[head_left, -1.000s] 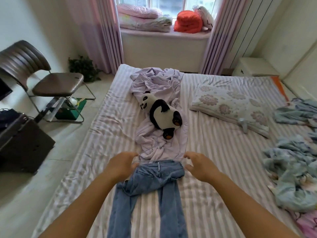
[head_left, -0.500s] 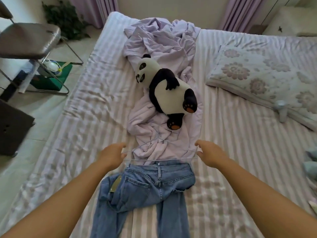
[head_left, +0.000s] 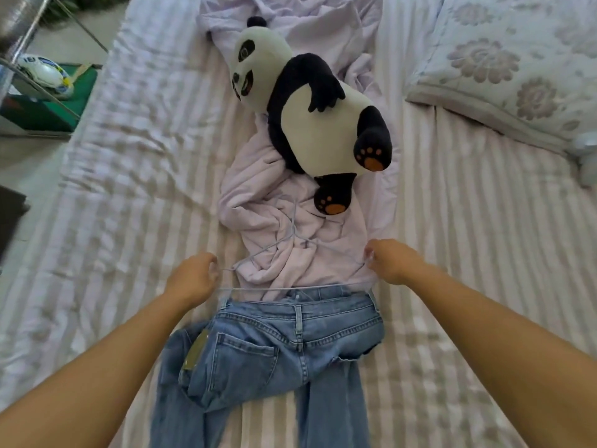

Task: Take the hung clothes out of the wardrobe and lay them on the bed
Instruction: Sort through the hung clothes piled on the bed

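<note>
A pair of blue jeans [head_left: 277,350] lies on the striped bed [head_left: 468,253], waistband away from me, legs running off the bottom edge. A thin pale wire hanger [head_left: 290,247] lies flat just past the waistband, on a crumpled lilac sheet [head_left: 277,253]. My left hand [head_left: 192,279] pinches the hanger's left corner. At the opposite corner my right hand [head_left: 392,261] holds the wire with curled fingers. The hanger's bar runs along the waistband; whether clips still hold the jeans cannot be told.
A plush panda [head_left: 310,118] lies on the lilac sheet beyond the hanger. A floral pillow [head_left: 517,59] sits at the upper right. Off the bed's left edge are a chair leg [head_left: 22,43], a ball [head_left: 45,76] and a green box [head_left: 48,108] on the floor.
The view has tilted down and closer to the bed. The jeans and hanger have come down flat onto the mattress, and both hands still hold the hanger's ends.
</note>
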`<act>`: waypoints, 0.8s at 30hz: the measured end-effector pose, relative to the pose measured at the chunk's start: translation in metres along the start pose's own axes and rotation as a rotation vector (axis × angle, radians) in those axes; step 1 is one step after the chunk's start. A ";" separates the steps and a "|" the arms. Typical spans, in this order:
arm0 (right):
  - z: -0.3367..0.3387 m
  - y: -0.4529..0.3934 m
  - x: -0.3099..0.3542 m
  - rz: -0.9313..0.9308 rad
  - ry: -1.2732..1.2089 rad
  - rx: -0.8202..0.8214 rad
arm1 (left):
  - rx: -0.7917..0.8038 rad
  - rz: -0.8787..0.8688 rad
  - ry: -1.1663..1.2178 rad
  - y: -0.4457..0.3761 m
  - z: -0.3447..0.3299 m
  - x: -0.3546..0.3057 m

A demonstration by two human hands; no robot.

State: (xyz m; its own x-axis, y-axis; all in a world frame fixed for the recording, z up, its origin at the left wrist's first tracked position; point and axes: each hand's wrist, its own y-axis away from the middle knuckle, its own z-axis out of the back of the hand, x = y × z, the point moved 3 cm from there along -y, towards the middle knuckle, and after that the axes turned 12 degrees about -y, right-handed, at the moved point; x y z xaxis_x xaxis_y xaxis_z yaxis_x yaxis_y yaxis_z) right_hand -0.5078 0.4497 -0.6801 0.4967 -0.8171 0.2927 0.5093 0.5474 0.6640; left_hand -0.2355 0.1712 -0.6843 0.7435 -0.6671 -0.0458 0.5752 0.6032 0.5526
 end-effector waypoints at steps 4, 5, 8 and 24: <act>-0.003 -0.003 0.000 0.023 0.041 -0.046 | -0.026 -0.037 -0.072 -0.004 -0.004 -0.005; -0.005 -0.003 0.001 0.033 0.029 -0.061 | -0.029 -0.037 -0.070 -0.005 -0.005 -0.006; -0.009 0.002 0.003 0.053 -0.019 -0.123 | -0.028 -0.036 -0.065 -0.003 -0.005 -0.008; 0.067 0.117 0.022 0.055 -0.341 -0.358 | -0.245 0.021 0.262 0.085 0.106 -0.004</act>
State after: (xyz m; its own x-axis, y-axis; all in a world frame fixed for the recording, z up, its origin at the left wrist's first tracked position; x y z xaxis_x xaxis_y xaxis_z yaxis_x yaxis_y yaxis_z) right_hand -0.4841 0.4842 -0.5501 0.3023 -0.7650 0.5686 0.7276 0.5706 0.3809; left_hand -0.2261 0.1787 -0.5494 0.7998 -0.5379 -0.2663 0.6002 0.7235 0.3411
